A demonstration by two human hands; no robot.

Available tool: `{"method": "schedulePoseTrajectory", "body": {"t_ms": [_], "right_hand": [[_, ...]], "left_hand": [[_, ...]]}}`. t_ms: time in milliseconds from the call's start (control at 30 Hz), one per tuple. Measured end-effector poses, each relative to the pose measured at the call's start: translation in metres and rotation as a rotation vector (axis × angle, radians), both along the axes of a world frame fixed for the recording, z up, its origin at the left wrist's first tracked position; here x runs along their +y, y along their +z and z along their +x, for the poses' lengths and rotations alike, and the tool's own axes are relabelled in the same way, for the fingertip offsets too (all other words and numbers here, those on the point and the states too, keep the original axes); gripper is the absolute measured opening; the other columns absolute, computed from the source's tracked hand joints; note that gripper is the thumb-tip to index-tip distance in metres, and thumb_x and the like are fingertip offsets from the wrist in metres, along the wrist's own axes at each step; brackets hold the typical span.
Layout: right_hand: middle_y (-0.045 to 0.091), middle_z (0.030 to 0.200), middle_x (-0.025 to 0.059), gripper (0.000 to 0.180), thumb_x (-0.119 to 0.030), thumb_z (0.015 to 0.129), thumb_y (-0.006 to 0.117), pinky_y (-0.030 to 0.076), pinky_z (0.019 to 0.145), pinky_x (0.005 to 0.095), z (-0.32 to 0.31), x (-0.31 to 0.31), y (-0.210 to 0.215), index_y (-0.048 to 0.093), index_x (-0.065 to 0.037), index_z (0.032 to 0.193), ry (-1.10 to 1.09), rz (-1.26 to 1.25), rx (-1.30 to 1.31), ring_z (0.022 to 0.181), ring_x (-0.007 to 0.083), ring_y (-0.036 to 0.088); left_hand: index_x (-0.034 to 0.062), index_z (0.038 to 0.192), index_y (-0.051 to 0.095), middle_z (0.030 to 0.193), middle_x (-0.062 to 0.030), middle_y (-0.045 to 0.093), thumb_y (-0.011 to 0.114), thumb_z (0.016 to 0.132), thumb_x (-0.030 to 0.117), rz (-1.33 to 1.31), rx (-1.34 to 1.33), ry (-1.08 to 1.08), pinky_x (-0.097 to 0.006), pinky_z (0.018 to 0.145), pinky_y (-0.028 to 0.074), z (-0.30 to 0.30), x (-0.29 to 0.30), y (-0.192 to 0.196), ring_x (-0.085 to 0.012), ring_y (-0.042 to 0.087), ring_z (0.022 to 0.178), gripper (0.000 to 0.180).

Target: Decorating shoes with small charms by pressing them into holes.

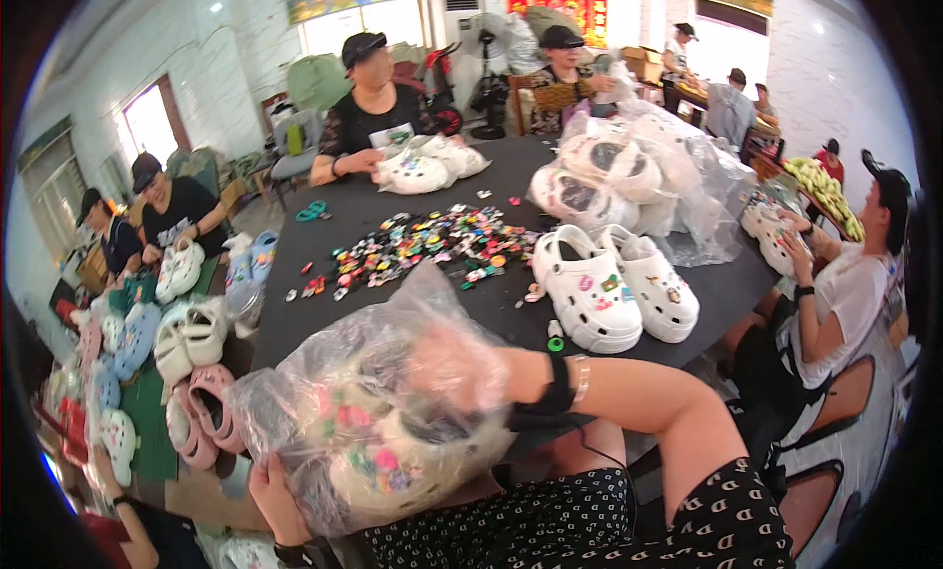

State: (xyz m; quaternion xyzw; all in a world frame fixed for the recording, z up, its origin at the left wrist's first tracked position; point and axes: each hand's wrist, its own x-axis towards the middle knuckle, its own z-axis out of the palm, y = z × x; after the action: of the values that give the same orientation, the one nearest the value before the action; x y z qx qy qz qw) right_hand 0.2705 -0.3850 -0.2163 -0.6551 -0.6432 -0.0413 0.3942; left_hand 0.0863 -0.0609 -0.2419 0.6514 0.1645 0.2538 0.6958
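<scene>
Nearest the camera, the person's left hand (273, 500) grips the lower edge of a clear plastic bag (378, 402) held over the lap, fingers closed on the film. The right hand (454, 365) is pushed inside the bag – its fingers are blurred behind the plastic, so their grip cannot be told. In the bag sits a pale clog (403, 461) studded with coloured charms. Beyond, on the dark table (393, 309), a pair of white clogs (614, 289) stands just right of a scattered heap of charms (422, 245) – farther back, bagged clogs (629, 176) pile up, and other seated people work around the table
</scene>
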Motion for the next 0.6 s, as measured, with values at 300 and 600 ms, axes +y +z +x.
{"method": "schedulePoseTrajectory", "body": {"t_ms": [300,600], "right_hand": [[0.064,0.074,0.0201,0.036,-0.035,0.079,0.072,0.051,0.063,0.0447,-0.028,-0.072,0.109,0.061,-0.001,0.076,-0.863,-0.197,-0.026,0.070,0.0385,0.065],[0.067,0.078,0.0236,0.040,-0.037,0.085,0.064,0.053,0.073,0.0476,-0.022,-0.035,0.096,0.066,0.003,0.081,-1.029,-0.502,0.071,0.078,0.0405,0.066]], "left_hand": [[0.0022,0.097,0.063,0.084,0.0035,0.058,0.057,0.100,0.020,0.109,0.073,0.376,-0.022,0.066,0.040,-0.051,0.092,0.019,-0.0058,0.049,0.073,0.019],[-0.0048,0.133,0.054,0.135,-0.0193,0.051,0.045,0.098,0.015,-0.016,-0.157,0.767,-0.040,0.107,0.038,-0.135,0.125,0.061,-0.0293,0.048,0.128,0.040]]}}
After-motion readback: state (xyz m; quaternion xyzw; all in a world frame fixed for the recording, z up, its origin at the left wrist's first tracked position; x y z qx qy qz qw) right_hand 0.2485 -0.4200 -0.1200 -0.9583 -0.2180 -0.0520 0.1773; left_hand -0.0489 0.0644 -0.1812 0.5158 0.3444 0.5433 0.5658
